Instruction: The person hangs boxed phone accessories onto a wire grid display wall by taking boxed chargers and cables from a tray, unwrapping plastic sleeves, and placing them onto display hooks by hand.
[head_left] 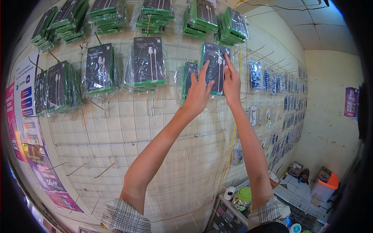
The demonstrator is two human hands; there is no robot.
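Observation:
Both hands are raised to a green-and-black charging cable box (214,64) in clear plastic wrap, on the wire grid wall. My left hand (199,90) holds its left side, with index finger and thumb against the front and the other fingers near a second cable box (189,73) just behind and to the left. My right hand (232,83) grips the right edge, its fingers pointing up along the front and side. Fingertips behind the edges are hidden. A similar cable box (149,60) hangs to the left.
More cable boxes (101,68) hang in stacks along the upper rows. Bare hooks (105,170) stick out of the wire grid (116,128) lower down. Blue-and-white packets (256,75) hang at right. Below stand a glass cabinet (229,213), a white camera (230,193) and an orange-lidded bin (326,186).

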